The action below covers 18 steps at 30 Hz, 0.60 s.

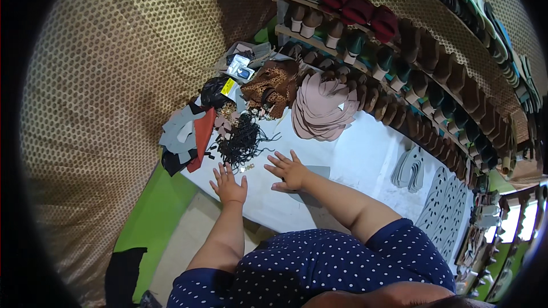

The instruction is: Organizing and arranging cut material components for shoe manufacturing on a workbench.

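Both my hands are held palm down with fingers spread, over the near part of a white table (268,208). My left hand (230,187) is just in front of a tangled heap of thin black straps (242,140) and holds nothing. To its right, my right hand (289,172) reaches over a flat grey sheet (317,172), also with nothing in it. Between the hands lie a few small gold-coloured pieces (247,167). A fanned stack of pinkish cut pieces (322,105) lies beyond my right hand. Whether either palm touches the table, I cannot tell.
Leopard-print material (271,85), a black plastic bag (214,92) and grey and red pieces (181,132) crowd the table's far left. Grey sole-shaped pieces (442,202) lie at the right. Wooden shelves (319,43) of shoe lasts rise behind; patterned curtain (114,80) hangs left.
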Each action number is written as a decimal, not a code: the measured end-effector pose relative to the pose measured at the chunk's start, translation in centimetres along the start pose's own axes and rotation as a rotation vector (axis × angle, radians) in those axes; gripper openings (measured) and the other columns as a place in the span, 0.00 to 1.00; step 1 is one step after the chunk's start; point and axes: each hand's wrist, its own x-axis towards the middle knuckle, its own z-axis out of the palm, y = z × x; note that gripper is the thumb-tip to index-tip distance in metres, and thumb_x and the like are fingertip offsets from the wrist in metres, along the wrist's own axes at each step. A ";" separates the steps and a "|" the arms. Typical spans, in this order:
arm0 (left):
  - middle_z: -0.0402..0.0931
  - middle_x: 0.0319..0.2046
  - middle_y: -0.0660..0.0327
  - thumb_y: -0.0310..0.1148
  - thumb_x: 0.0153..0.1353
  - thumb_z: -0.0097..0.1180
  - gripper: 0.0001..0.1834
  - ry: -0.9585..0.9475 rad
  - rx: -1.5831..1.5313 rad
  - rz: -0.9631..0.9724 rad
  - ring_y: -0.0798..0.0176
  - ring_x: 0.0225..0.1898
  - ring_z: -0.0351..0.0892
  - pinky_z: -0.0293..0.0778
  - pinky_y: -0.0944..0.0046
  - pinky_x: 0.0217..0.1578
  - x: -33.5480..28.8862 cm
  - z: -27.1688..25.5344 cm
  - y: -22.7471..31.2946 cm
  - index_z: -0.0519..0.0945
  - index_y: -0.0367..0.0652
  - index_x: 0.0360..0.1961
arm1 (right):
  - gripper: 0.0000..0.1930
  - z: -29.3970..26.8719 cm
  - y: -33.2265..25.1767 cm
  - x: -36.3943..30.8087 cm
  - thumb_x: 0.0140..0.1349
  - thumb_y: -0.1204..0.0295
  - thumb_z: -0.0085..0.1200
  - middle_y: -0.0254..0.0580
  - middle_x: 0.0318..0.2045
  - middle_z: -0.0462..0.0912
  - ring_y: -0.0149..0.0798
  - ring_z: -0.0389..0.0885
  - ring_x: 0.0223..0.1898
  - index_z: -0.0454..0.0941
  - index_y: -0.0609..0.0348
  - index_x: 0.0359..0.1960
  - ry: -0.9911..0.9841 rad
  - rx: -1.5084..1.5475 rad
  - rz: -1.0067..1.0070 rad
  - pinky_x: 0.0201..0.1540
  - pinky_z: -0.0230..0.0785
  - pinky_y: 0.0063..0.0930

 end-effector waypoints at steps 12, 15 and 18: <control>0.44 0.79 0.59 0.58 0.62 0.53 0.48 0.033 0.022 0.010 0.49 0.79 0.39 0.34 0.33 0.73 0.2 0.9 -0.5 0.52 0.53 0.78 | 0.43 0.9 -3.2 -0.3 0.65 0.39 0.46 0.44 0.79 0.47 0.52 0.39 0.79 0.51 0.43 0.77 0.099 -0.039 0.143 0.74 0.28 0.71; 0.44 0.79 0.58 0.58 0.61 0.53 0.47 0.040 0.014 0.014 0.49 0.79 0.39 0.34 0.33 0.73 0.2 0.7 -0.4 0.52 0.52 0.78 | 0.43 1.1 -3.2 -0.2 0.65 0.39 0.45 0.44 0.79 0.46 0.52 0.38 0.79 0.51 0.42 0.78 0.060 -0.047 0.156 0.74 0.28 0.71; 0.44 0.79 0.58 0.58 0.61 0.54 0.47 0.024 0.019 0.011 0.48 0.79 0.39 0.34 0.33 0.73 0.1 0.8 -0.5 0.53 0.52 0.78 | 0.41 1.4 -2.6 -0.1 0.65 0.40 0.47 0.47 0.77 0.51 0.53 0.44 0.78 0.57 0.44 0.75 0.097 -0.006 0.124 0.73 0.32 0.71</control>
